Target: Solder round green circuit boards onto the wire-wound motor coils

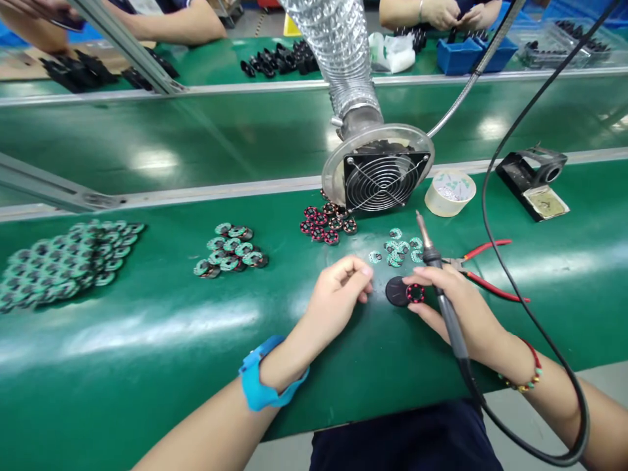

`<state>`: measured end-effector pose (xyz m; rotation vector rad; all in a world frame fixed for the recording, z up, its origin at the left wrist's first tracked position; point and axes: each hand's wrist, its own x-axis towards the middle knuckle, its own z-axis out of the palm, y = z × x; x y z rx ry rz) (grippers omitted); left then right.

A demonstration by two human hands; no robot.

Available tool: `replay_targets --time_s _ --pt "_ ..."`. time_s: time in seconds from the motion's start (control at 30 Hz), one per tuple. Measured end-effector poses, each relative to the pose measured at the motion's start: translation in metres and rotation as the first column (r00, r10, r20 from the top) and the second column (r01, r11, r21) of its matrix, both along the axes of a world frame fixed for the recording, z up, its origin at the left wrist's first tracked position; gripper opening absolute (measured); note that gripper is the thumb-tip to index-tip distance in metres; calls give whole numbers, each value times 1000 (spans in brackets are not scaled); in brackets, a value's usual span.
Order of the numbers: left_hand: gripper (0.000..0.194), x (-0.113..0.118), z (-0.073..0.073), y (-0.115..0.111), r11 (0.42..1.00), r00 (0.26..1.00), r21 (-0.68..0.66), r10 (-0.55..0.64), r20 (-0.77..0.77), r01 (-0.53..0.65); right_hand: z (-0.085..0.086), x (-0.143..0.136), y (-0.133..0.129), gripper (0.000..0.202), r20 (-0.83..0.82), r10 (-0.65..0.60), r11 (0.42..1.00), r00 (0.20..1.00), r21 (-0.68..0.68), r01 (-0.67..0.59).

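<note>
My right hand [466, 311] has a soldering iron [447, 314] lodged in it, the tip pointing up and away. Its thumb and forefinger also pinch a small black ring-shaped motor stator [415, 293] with red spots, at the edge of a round black pad [395, 292]. To the left of the pad is my left hand [341, 291], closed with thumb and fingertips together; whether anything is between them I cannot make out. Just beyond the hands lie several small green ring circuit boards [396, 250]. Further back is a cluster of red and black stators [321, 226].
Stators with green boards form a small group [230, 248] and a large stack [63, 261] at left. A fume extractor fan [385, 183] hangs ahead. Rightward are a tape roll [450, 194], red-handled pliers [490, 275], an iron stand [532, 180] and a looping cable. Co-workers sit opposite.
</note>
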<state>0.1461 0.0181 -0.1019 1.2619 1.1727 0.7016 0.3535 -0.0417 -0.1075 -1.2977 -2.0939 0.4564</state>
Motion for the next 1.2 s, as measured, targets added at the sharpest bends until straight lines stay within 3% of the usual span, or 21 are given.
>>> replay_targets --time_s 0.1,0.2,0.33,0.43,0.6,0.73,0.8,0.9,1.0,1.1,1.2 --pt "18 -7 -6 14 958 974 285 49 -220 17 -5 3 9 51 -34 -14 1000 999 14 14" --pt "12 -7 -18 23 865 892 462 37 -451 198 -16 -3 14 48 -66 35 999 997 -14 -36" --pt "22 1 -31 24 764 768 505 19 -640 402 -28 -9 15 40 3 94 993 996 -74 -94" --pt "19 5 -33 22 749 723 488 19 -691 448 -29 -6 15 40 1 123 988 992 -93 -122" --pt "8 6 -26 22 885 874 402 -10 -486 234 -22 1 14 45 -139 30 997 990 -69 -40" --pt "10 7 -13 13 983 988 145 -95 -118 111 -11 -8 8 44 -129 -37 999 991 8 39" --pt "18 8 -5 5 995 989 4 -100 112 100 -5 -16 5 47 -101 5 999 995 49 0" --pt "33 7 3 -7 981 945 -98 -133 300 169 2 -27 1 43 -15 111 988 994 107 -109" --pt "41 7 5 -12 970 920 -130 -148 363 208 7 -29 -1 42 21 174 980 984 93 -175" --pt "41 6 3 -14 969 918 -102 -175 356 225 10 -23 -1 43 -19 148 989 989 4 -148" --pt "38 4 -1 -12 963 965 150 -239 105 223 8 -13 2 40 -53 9 1000 999 -25 -10"
